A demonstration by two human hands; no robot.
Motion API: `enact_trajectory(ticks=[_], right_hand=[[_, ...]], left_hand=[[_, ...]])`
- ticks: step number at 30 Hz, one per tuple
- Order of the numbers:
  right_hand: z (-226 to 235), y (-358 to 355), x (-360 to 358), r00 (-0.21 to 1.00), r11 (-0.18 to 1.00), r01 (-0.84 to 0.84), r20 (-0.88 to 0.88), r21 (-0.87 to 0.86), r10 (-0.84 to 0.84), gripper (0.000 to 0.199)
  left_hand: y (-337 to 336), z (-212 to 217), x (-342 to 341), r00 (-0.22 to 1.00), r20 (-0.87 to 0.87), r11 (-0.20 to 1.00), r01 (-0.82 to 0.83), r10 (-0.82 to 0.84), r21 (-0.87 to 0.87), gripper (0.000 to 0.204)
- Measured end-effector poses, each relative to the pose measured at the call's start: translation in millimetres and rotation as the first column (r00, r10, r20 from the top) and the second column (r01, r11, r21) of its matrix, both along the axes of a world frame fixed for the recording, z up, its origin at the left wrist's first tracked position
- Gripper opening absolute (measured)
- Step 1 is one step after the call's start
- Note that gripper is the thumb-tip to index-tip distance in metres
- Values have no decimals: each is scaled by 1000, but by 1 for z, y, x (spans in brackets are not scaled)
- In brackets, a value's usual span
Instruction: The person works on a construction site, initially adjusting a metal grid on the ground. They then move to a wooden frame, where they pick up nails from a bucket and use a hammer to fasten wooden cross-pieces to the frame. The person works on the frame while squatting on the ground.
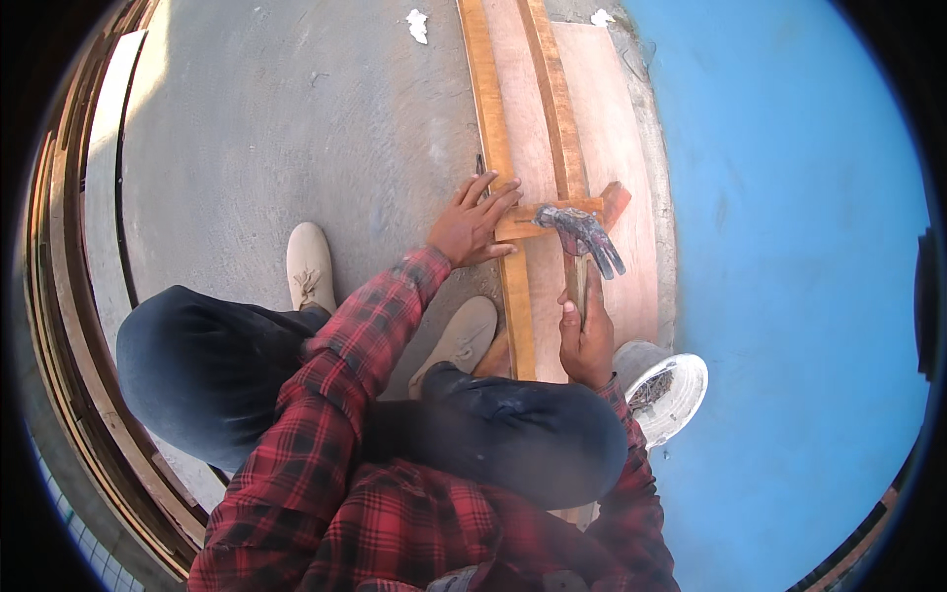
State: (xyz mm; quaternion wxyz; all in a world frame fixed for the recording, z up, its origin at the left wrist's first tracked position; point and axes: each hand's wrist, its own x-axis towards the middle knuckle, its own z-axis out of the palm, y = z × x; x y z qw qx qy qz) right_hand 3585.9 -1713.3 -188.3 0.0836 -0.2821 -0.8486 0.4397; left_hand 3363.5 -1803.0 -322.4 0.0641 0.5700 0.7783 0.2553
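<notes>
short piece: this bit of wood (521,225) lies crosswise by my hands, and i use it to say where things are.
left hand: my left hand (473,225) is at the short piece's left end, open, with the fingers spread. my thumb is on one side of that end and my fingers are on the other. i think they sit like that to stop the wood sliding.
right hand: my right hand (589,340) is below the short piece, and its grip is closed around the handle of the hammer.
hammer: the hammer (584,232) has its head over the short piece, with the claws pointing away to the right. i can't tell if it touches the wood. my thumb runs along the handle, maybe to keep it steady.
long strips: the left strip (488,109) goes by the short piece's left end, and the right strip (554,104) goes by its other end.
thin sheet: the pale sheet (612,118) is under the short piece and the strips.
bucket: the white bucket (639,357) is tipped over, below and right of the short piece, with thin bits (651,390) inside, perhaps nails. it's near my right hand, maybe for easy reach.
words: i see no names, labels or writing i can read.
</notes>
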Motion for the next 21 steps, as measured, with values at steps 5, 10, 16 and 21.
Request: enact_trajectory(ticks=[5, 10, 16, 21], right_hand=[[0, -19, -3, 974, 947, 209, -40, -242, -225, 54], [1, -26, -1, 986, 971, 160, -28, -175, -167, 54], [5, -25, -3, 997, 996, 82, -14, 37, -82, 51], [1, -28, -10, 997, 982, 18, 67, 188, -31, 32]], left_hand=[[12, 39, 27, 971, 237, 972, -68, 13, 225, 41], [24, 0, 32, 921, 388, 917, -182, 33, 354, 14], [25, -8, 31, 925, 381, 904, -172, 11, 391, 13], [24, -7, 28, 927, 375, 912, -143, -14, 385, 16]])
